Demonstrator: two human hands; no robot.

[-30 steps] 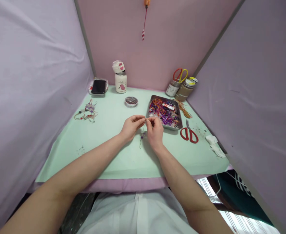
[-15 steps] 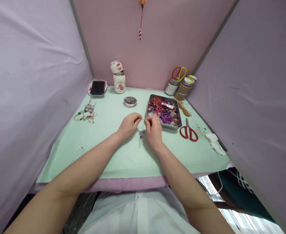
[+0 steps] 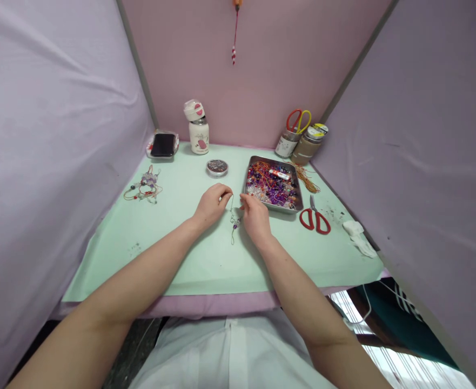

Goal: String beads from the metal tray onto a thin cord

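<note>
A thin cord (image 3: 232, 203) rises from a small beaded charm (image 3: 236, 225) with purple and clear beads and a loop at its lower end, which lies on the green cloth. My left hand (image 3: 213, 204) pinches the cord's upper end between thumb and fingertips. Just to the right, my right hand (image 3: 255, 215) has its fingertips drawn together beside the bead tray; anything between them is too small to make out. The metal tray (image 3: 276, 208) holds many red, purple and clear beads, some cord and a small white-and-red tube (image 3: 279, 174).
Red-handled scissors (image 3: 314, 220) lie right of the tray, near a white cloth strip (image 3: 358, 237) and orange cords (image 3: 308, 179). Behind stand jars (image 3: 308, 146) and a bottle (image 3: 199, 136). A round container (image 3: 217, 168), a phone (image 3: 163, 145) and beaded strings (image 3: 145, 186) are leftward.
My hands have moved slightly apart, the left one drawing back to the left. The cord now hangs from my left fingertips, where before both hands met at it.
</note>
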